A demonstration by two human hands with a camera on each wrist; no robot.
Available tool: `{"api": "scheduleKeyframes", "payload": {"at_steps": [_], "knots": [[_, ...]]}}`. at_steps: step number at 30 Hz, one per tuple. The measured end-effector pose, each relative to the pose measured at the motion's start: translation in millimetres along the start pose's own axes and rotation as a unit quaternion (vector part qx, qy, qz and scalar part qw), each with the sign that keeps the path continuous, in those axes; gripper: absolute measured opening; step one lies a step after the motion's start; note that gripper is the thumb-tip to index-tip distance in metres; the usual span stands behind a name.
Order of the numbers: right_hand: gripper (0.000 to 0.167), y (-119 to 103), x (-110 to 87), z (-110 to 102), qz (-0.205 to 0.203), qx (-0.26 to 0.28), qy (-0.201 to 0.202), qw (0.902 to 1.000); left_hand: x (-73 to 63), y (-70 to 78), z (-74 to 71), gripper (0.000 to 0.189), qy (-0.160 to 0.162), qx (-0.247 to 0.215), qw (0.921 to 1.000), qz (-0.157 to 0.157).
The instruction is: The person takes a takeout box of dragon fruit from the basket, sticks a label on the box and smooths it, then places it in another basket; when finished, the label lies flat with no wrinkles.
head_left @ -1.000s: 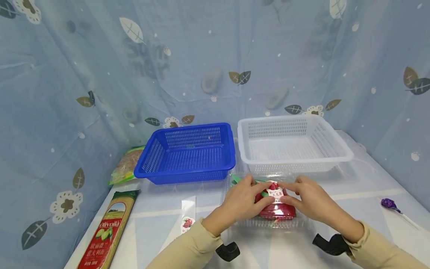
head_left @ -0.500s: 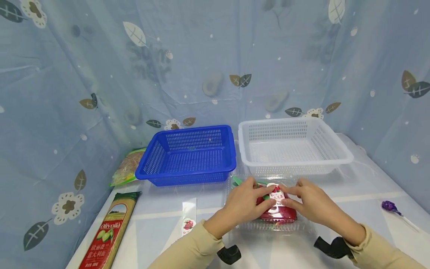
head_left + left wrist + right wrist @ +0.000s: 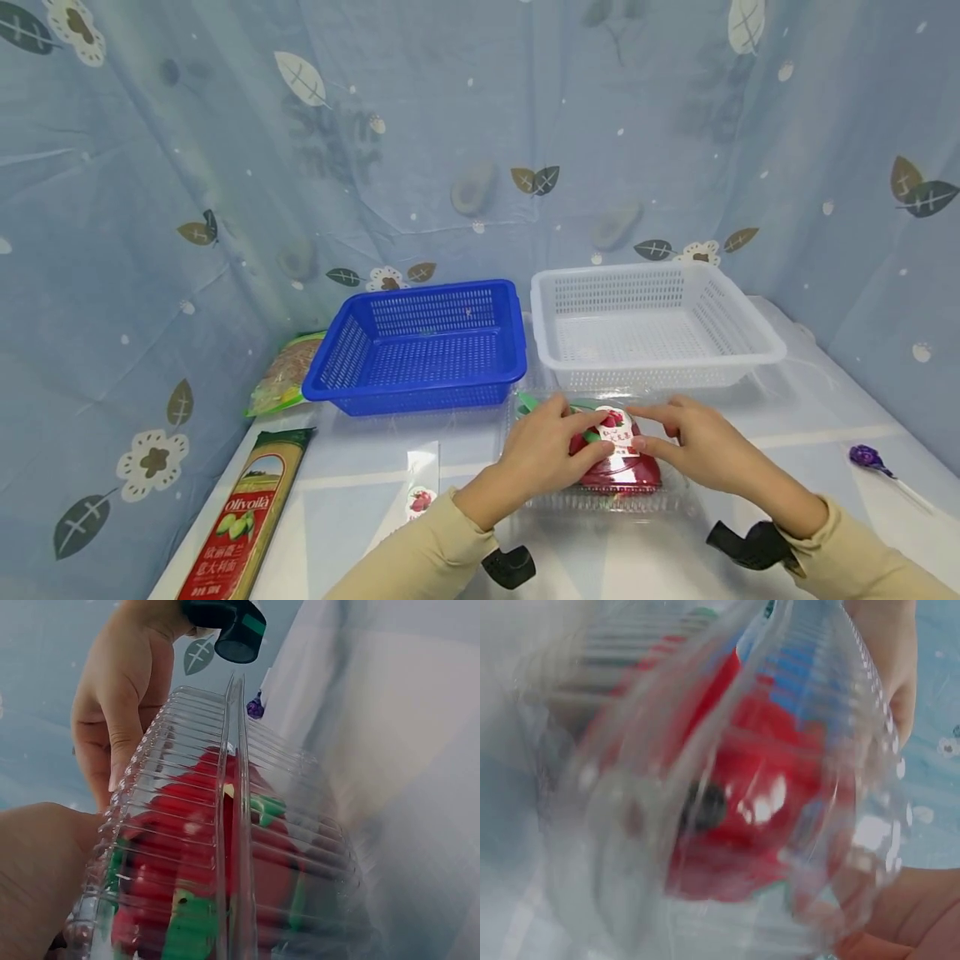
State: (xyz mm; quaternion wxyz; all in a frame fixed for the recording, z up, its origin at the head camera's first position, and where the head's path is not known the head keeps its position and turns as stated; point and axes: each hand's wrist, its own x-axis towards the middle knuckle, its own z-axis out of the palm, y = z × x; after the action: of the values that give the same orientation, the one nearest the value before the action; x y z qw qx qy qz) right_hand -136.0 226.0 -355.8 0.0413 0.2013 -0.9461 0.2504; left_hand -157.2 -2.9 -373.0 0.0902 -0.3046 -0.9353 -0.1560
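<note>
Here, the left hand [image 3: 534,452] and right hand [image 3: 697,446], thumb and forefinger parted on each, grasp nothing, tips flanking the white label [image 3: 617,432] atop the clear box [image 3: 615,502] of red contents [image 3: 626,477]; beyond the box stand the white basket [image 3: 660,364] and, leftward, the blue basket [image 3: 412,393].

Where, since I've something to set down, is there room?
Bare table shows between the right hand and lollipop, and between the pasta packet and label strip. It's crowded around the clear container: left hand, right hand, blue basket, white basket.
</note>
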Motion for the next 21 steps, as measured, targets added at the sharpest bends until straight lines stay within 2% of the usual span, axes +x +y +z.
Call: {"api": "scheduleKeyframes", "payload": {"at_steps": [7,10,13,18,21], "knots": [[0.046,9,2.1,-5,0.015,-0.006,0.013,0.9998,-3.6,-8.7,-10.9,0.037,0.029,-0.022,0.9992,0.015],[0.045,13,2.2,-5,0.019,-0.004,0.011,0.9998,-10.1,-15.4,-15.8,0.037,0.030,-0.040,0.9987,0.003],[0.045,16,1.8,-5,0.023,-0.002,0.008,0.9997,-19.8,-24.8,-19.0,0.037,0.030,-0.079,0.9962,-0.021],[0.044,21,1.9,-6,0.027,-0.006,0.010,0.9996,-31.3,-47.6,-22.9,0.035,0.057,-0.157,0.9837,-0.067],[0.044,26,2.9,-6,0.027,-0.006,0.018,0.9995,-34.8,-61.5,-25.5,0.037,0.057,-0.202,0.9730,-0.097]]}}
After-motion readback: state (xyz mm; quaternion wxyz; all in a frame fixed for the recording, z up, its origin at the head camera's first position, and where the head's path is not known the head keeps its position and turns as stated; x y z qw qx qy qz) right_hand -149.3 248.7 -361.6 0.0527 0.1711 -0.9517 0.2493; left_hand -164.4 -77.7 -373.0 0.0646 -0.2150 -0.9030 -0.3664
